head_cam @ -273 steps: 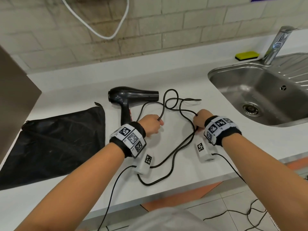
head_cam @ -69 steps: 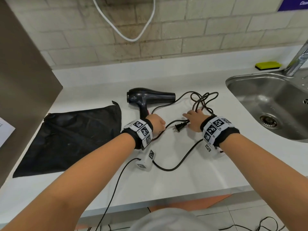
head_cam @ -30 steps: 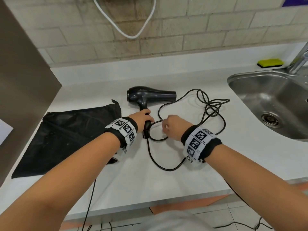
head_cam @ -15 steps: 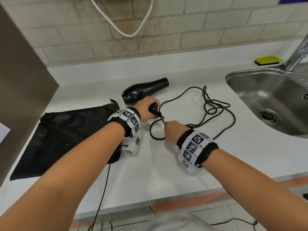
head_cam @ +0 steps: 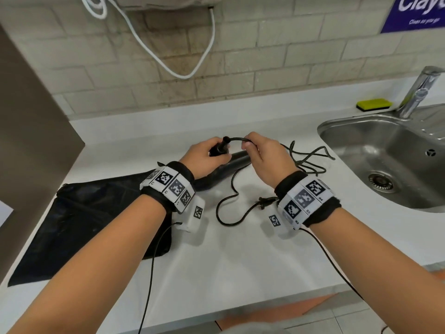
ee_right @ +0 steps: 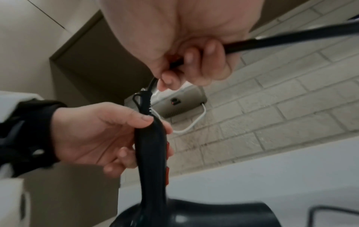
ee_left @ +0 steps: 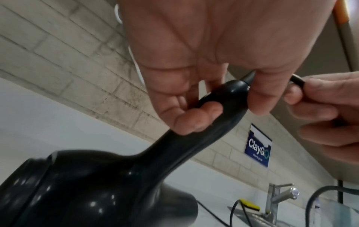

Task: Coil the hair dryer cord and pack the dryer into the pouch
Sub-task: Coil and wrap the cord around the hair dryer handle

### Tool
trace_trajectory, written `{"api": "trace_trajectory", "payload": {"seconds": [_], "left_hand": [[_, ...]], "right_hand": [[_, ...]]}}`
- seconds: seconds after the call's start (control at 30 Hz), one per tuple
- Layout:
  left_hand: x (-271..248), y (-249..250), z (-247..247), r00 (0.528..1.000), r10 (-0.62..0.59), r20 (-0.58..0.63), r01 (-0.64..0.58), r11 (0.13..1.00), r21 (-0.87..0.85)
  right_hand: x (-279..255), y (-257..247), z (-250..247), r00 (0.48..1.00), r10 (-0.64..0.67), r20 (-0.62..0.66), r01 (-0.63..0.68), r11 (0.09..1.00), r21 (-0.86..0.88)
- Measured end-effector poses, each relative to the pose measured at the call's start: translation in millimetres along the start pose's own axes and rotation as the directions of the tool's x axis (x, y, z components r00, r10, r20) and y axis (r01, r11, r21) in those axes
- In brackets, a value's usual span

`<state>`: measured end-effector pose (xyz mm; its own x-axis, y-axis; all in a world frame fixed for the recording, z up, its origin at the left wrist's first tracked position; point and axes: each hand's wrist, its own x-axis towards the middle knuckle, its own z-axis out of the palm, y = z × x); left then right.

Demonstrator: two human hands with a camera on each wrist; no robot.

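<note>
The hair dryer [head_cam: 231,165] hangs handle-up just above the pouch's [head_cam: 79,213] right edge, left hand [head_cam: 204,155] wrapped round its handle. Right hand [head_cam: 262,157] pinches the cord [head_cam: 237,139] beside it; the loose tangle [head_cam: 310,160] could snag or kink during winding.

Left hand [ee_left: 204,61] with fingers [ee_left: 194,119] curled round the black hair dryer [ee_left: 136,169] handle, dryer body hanging below the fingers, cord [ee_left: 297,81] leaving the handle tip beside the thumb, right hand [ee_left: 330,115] pinching that cord just past it, tap [ee_left: 277,199] far below.
</note>
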<state>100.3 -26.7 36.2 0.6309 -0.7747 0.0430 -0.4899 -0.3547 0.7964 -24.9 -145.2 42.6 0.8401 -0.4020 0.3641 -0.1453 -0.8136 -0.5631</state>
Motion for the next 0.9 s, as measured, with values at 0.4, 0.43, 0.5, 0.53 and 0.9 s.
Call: {"api": "trace_trajectory", "payload": {"seconds": [0.4, 0.43, 0.5, 0.53, 0.9], "left_hand": [[-17.8, 15.4, -29.1, 0.994, 0.109, 0.024, -0.11, 0.993, 0.033], [-16.5, 22.1, -30.4, 0.991, 0.136, 0.013, -0.136, 0.991, -0.005], [-13.2, 36.0, -32.0, 0.984, 0.176, 0.014, -0.175, 0.982, -0.066], [-11.5, 42.8, -33.1, 0.983, 0.18, 0.027, -0.178, 0.982, -0.067], [19.5, 43.8, -44.1, 0.996, -0.017, -0.083, -0.008, 0.958, -0.285]], "right_hand": [[14.4, -21.3, -11.2, 0.99, -0.047, -0.132, 0.061, 0.993, 0.102], [15.7, -22.8, -11.7, 0.99, -0.054, -0.128, 0.066, 0.994, 0.087], [17.8, -26.8, -13.6, 0.989, -0.087, -0.118, 0.094, 0.994, 0.055], [18.7, -28.8, -15.1, 0.988, -0.11, -0.112, 0.115, 0.993, 0.035], [21.5, 24.4, -8.5, 0.985, -0.136, -0.109, 0.135, 0.991, -0.015]]}}
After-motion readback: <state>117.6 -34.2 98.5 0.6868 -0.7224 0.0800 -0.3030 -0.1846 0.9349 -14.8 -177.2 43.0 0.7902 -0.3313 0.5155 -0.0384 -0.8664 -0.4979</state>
